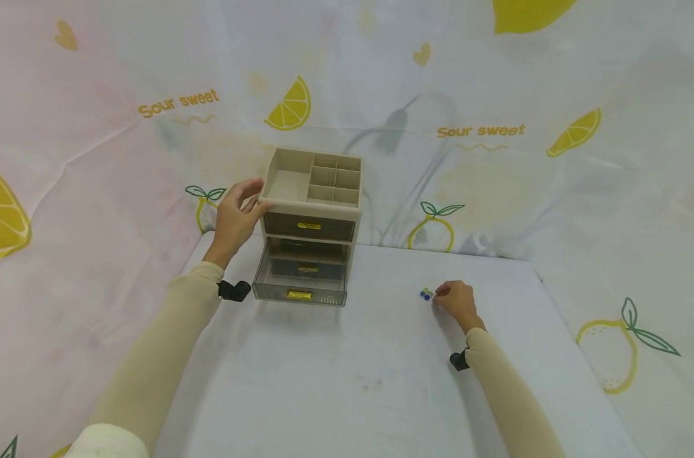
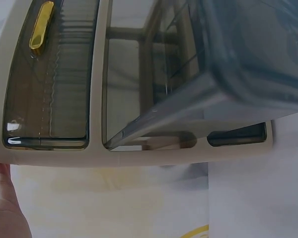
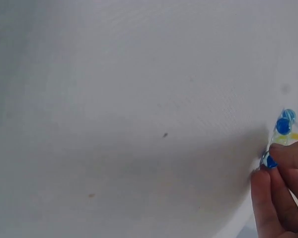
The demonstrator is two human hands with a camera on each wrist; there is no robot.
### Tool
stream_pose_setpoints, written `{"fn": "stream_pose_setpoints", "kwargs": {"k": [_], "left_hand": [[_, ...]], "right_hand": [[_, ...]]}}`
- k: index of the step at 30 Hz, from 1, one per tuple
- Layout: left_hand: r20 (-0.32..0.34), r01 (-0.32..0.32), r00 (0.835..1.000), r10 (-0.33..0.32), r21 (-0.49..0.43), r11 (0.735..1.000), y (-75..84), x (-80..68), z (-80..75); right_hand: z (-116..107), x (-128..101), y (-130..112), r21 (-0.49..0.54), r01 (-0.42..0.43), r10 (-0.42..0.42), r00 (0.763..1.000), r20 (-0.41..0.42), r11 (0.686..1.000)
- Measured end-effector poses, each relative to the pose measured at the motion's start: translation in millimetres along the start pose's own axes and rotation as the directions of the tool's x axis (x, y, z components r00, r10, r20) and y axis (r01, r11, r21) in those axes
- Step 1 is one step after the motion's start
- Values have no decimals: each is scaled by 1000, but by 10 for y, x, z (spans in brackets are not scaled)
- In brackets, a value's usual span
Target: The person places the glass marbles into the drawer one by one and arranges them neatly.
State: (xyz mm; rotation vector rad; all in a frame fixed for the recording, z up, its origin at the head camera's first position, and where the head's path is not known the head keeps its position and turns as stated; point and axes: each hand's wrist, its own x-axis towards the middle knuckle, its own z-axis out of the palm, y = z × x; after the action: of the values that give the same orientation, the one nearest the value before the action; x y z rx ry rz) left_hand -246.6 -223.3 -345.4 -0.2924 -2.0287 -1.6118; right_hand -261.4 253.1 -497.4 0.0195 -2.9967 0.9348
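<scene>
A beige desktop drawer organizer point(image 1: 309, 205) stands at the back, its lower smoky see-through drawer point(image 1: 301, 296) pulled out and its upper drawer point(image 1: 284, 226) closed. My left hand point(image 1: 235, 219) rests against the organizer's upper left side, thumb near the front corner. Farther right, my right hand point(image 1: 457, 302) is down at the tabletop beside a small cluster of glass marbles point(image 1: 426, 294), some blue, some yellowish green. In the right wrist view, thumb and fingers pinch a blue-and-white marble point(image 3: 269, 160); another blue marble point(image 3: 283, 126) lies just beyond the fingertips.
A white-covered table point(image 1: 347, 369) spreads beneath everything. Lemon-printed cloth point(image 1: 381, 83) hangs behind and at both sides. Open compartments point(image 1: 334, 178) divide the organizer's top. The pulled-out drawer juts toward the front, with a yellow handle point(image 1: 299, 294).
</scene>
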Motion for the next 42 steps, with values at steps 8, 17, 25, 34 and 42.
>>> {"fn": "stream_pose_setpoints", "kwargs": {"k": [8,17,25,34,42], "left_hand": [[-3,1,1000,-1,-4,1000,-9,0,-2],[7,12,1000,-12,15,1000,5,-13,6],[4,21,1000,-21,1,1000,8,-1,2],[7,27,1000,-27,-16,1000,12,2,5],[6,28,1000,-28,-28,999,5,-2,-1]], "right_hand": [[14,10,-5,22,16,-15,999,-44,1000],[-20,-13,-216,82,128,-120,988,-93,988],[-6,58,-501,184,165,-148,983,-104,969],[-24,33,-877,403,130,-133,991,-21,906],[-12,24,-1161,459,170,-194,981,4,872]]}}
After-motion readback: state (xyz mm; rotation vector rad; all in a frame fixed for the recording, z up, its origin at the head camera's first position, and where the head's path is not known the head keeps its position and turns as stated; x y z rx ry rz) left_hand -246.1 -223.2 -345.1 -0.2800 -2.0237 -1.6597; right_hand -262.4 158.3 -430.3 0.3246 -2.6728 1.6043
